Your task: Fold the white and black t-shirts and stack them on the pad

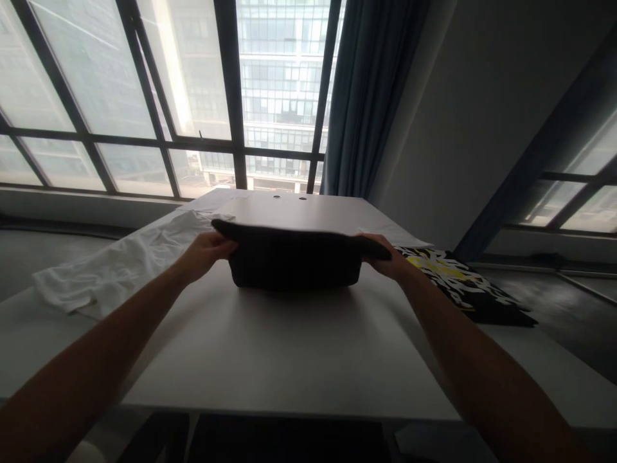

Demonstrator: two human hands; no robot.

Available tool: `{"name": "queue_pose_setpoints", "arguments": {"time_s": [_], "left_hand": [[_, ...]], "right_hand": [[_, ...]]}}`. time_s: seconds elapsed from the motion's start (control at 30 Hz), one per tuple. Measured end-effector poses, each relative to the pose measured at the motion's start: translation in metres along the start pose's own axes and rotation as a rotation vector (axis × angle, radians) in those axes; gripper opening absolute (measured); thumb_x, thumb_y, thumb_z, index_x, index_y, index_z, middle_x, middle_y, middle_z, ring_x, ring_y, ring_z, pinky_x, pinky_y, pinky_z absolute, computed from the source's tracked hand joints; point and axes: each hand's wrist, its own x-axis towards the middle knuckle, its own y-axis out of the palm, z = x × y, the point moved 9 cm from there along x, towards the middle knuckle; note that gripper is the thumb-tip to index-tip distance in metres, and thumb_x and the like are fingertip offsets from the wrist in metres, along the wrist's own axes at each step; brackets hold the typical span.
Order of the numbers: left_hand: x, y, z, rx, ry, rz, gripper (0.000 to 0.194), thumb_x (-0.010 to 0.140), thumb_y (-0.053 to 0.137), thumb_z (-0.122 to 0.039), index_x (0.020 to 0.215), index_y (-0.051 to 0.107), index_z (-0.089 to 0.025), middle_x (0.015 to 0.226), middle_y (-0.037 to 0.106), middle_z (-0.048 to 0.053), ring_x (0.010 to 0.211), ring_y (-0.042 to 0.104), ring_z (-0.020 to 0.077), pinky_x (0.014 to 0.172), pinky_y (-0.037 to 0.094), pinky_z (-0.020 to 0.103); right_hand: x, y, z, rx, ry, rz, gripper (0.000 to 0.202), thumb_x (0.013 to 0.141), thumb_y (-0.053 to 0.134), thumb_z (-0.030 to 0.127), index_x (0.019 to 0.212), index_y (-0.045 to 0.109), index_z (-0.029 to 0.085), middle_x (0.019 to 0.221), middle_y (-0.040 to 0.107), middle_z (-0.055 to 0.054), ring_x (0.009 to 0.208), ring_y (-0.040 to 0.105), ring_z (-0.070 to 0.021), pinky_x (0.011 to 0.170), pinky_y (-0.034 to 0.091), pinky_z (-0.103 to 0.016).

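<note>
Both of my hands hold a plain black garment (295,257), which looks folded, with its front face toward me. My left hand (211,252) pinches its left end, and my right hand (385,257) grips its right end. The top edge runs between the hands, and the corners stick out past them. Its lower edge hangs over the white table (289,360); whether it touches the surface I cannot tell. Some fingers are hidden behind the cloth.
A crumpled white cloth (139,257) lies on the table's left side. On the right lies a black cloth with a white and yellow print (456,276), near a pale sheet (402,235). Behind the table are windows and a blue curtain (369,96).
</note>
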Motion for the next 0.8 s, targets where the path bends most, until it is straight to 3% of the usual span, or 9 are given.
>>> {"name": "queue_pose_setpoints", "arguments": {"time_s": [0.1, 0.2, 0.27, 0.37, 0.47, 0.6, 0.8], "left_hand": [[0.009, -0.005, 0.047, -0.062, -0.224, -0.219, 0.058, 0.066, 0.086, -0.061, 0.099, 0.074, -0.014, 0.082, 0.073, 0.005, 0.066, 0.066, 0.0154, 0.059, 0.055, 0.027], [0.011, -0.003, 0.088, 0.037, -0.409, -0.252, 0.072, 0.057, 0.093, -0.052, 0.114, 0.071, -0.013, 0.091, 0.074, 0.009, 0.061, 0.062, 0.0131, 0.050, 0.050, 0.023], [0.011, -0.002, 0.101, 0.098, -0.449, -0.218, 0.081, 0.049, 0.098, -0.041, 0.120, 0.069, -0.013, 0.098, 0.075, 0.012, 0.058, 0.061, 0.0122, 0.047, 0.047, 0.023], [0.009, 0.002, 0.099, 0.082, -0.424, -0.156, 0.081, 0.048, 0.098, -0.041, 0.119, 0.070, -0.014, 0.105, 0.075, 0.013, 0.064, 0.064, 0.0149, 0.051, 0.051, 0.025], [0.003, 0.003, 0.090, 0.083, -0.427, -0.115, 0.079, 0.052, 0.095, -0.048, 0.120, 0.069, -0.016, 0.101, 0.074, 0.009, 0.071, 0.066, 0.0168, 0.057, 0.055, 0.028], [-0.012, 0.006, 0.087, 0.137, -0.525, -0.057, 0.087, 0.050, 0.096, -0.047, 0.125, 0.066, -0.016, 0.086, 0.069, 0.003, 0.065, 0.064, 0.0149, 0.058, 0.055, 0.029], [-0.014, 0.011, 0.080, 0.164, -0.404, -0.057, 0.070, 0.050, 0.094, -0.046, 0.109, 0.071, -0.016, 0.067, 0.058, -0.006, 0.059, 0.058, 0.0117, 0.057, 0.051, 0.026]], "right_hand": [[0.018, -0.003, -0.045, 0.051, 0.174, -0.238, 0.060, 0.081, 0.076, 0.057, 0.126, 0.066, 0.020, 0.099, 0.075, -0.008, 0.080, 0.068, -0.0197, 0.069, 0.057, -0.032], [0.018, 0.010, -0.078, -0.057, 0.330, -0.210, 0.063, 0.092, 0.065, 0.053, 0.144, 0.054, 0.018, 0.107, 0.075, -0.012, 0.084, 0.070, -0.0209, 0.075, 0.058, -0.034], [0.015, 0.017, -0.083, -0.196, 0.315, -0.148, 0.057, 0.092, 0.067, 0.045, 0.141, 0.058, 0.016, 0.111, 0.075, -0.013, 0.094, 0.070, -0.0228, 0.086, 0.056, -0.035], [0.011, 0.020, -0.077, -0.387, 0.236, -0.098, 0.042, 0.086, 0.074, 0.034, 0.125, 0.071, 0.016, 0.117, 0.073, -0.014, 0.109, 0.067, -0.0252, 0.101, 0.050, -0.037], [0.008, 0.018, -0.073, -0.427, 0.225, -0.123, 0.039, 0.086, 0.074, 0.034, 0.121, 0.074, 0.017, 0.118, 0.073, -0.014, 0.114, 0.065, -0.0255, 0.103, 0.048, -0.037], [0.002, 0.021, -0.072, -0.379, 0.256, -0.099, 0.046, 0.085, 0.075, 0.040, 0.124, 0.073, 0.017, 0.104, 0.075, -0.012, 0.100, 0.068, -0.0237, 0.091, 0.052, -0.035], [-0.007, 0.017, -0.057, -0.456, 0.240, -0.097, 0.043, 0.084, 0.073, 0.043, 0.118, 0.074, 0.016, 0.082, 0.072, -0.005, 0.073, 0.064, -0.0173, 0.075, 0.052, -0.031]]}}
